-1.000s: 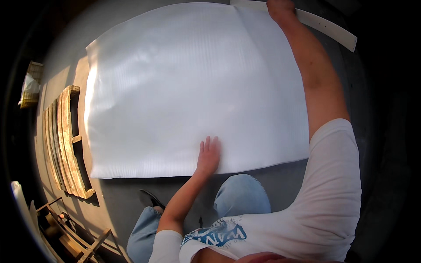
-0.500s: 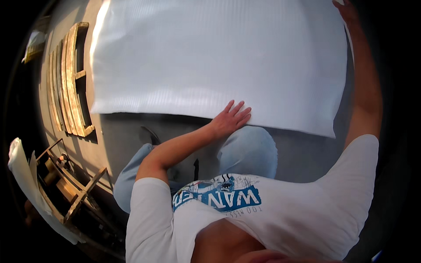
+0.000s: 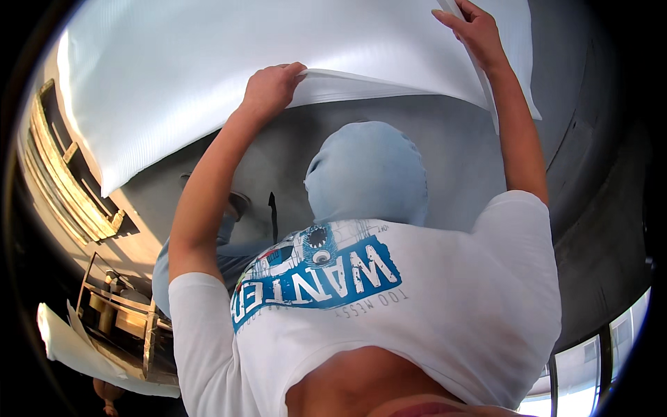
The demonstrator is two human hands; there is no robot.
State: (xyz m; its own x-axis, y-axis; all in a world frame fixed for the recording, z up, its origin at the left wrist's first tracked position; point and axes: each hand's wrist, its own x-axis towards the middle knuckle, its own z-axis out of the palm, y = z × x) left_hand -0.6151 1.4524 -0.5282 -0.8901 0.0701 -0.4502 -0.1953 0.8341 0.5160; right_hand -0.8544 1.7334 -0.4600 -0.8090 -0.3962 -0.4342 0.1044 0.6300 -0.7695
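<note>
My left hand (image 3: pixel 273 87) pinching ribbed white sheet (image 3: pixel 187 76), top centre, my right hand (image 3: pixel 479 36) clasping flat strip (image 3: pixel 481 80), top right

Floor (image 3: pixel 563 83) right of the white sheet (image 3: pixel 187 55) is open; a hand could pass outside the right arm. Near side I see a narrow gap between sheet edge and the person's knee (image 3: pixel 368 174), boxed in by both forearms. Pale strip (image 3: pixel 489 108) obstructs the sheet's right end. Wooden pallet (image 3: pixel 59 181) blocks left.
</note>
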